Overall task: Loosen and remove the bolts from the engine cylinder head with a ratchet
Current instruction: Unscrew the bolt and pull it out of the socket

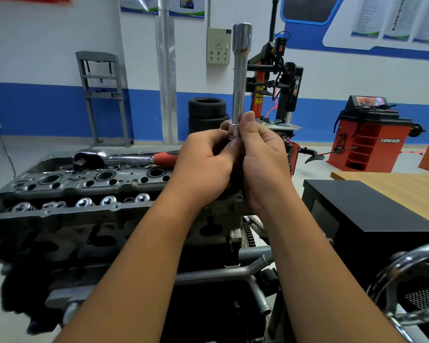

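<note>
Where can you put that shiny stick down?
Bare spots: the black box top, right of the hands, and the wooden table behind it. The engine head is crowded: holes, springs, and the ratchet along its back.

Red-handled ratchet (pixel 124 158) flat atop the cylinder head (pixel 89 184).

Lighting: bright, even, diffuse, apparently from overhead; shadows soft and faint. Glare: pale streaks on the upright polished steel extension bar (pixel 240 78) rising from between the left hand (pixel 203 164) and right hand (pixel 263 162); further highlights on the chrome ratchet with red grip (pixel 124 158) lying left of the left hand. Focus: centre fairly sharp; forearms slightly soft. Distortion: wide-angle bowing at the edges. Blur: curved chrome wheel rim (pixel 406 280), lower right of the right hand, smeared.
</note>
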A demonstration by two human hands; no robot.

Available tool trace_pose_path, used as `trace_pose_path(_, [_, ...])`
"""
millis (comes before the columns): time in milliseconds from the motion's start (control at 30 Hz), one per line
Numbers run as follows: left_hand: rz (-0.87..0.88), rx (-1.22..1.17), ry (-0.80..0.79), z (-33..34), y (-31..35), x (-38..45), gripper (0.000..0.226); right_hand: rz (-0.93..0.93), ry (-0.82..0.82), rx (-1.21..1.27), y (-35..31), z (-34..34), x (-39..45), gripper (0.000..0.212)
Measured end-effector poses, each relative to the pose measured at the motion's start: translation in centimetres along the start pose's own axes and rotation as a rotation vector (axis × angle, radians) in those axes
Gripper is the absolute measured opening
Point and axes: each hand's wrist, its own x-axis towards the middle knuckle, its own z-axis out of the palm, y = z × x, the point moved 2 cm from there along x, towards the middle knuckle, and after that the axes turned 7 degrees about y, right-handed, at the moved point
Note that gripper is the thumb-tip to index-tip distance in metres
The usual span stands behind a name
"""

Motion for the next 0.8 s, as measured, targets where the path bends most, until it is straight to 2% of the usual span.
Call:
trace_pose_path(67, [0.015,0.047,0.043,-0.02,-0.01,0.07,0.008,-0.024,0.012,0.006,-0.14,0.09,0.0,0.029])
trace_pose_path(167, [0.012,0.056,0.12,-0.29,-0.01,0.04,0.005,-0.052,0.001,-0.017,-0.21,0.01,-0.1,0.028])
trace_pose_path(233, [0.008,0.01,0.072,-0.38,0.13,-0.04,0.005,-0.036,-0.025,-0.006,-0.11,-0.03,-0.15,0.031])
trace_pose_path(333, [-0.019,-0.039,-0.012,-0.19,0.28,-0.19,0.018,0.004,-0.016,0.022,-0.17,-0.02,-0.15,0.037])
trace_pose_path(433, [-0.009,0.006,0.044,-0.14,0.28,-0.18,0.007,-0.016,0.0,0.031,-0.35,0.15,-0.2,0.026])
trace_pose_path(533, [0.015,0.048,0.113,-0.27,0.01,-0.08,0.004,-0.04,0.001,0.006,-0.16,0.03,-0.12,0.028])
trace_pose_path(567, [0.017,0.024,0.09,-0.25,0.06,-0.1,0.0,-0.035,-0.011,0.019,-0.12,-0.02,-0.11,0.028])
trace_pose_path(667, [0.018,-0.04,0.001,-0.07,0.17,-0.16,0.014,-0.001,-0.013,0.038,-0.16,-0.11,-0.04,0.037])
trace_pose_path(800, [0.01,0.026,0.023,-0.1,0.04,-0.01,0.01,-0.035,0.009,0.01,-0.23,-0.01,-0.1,0.026])
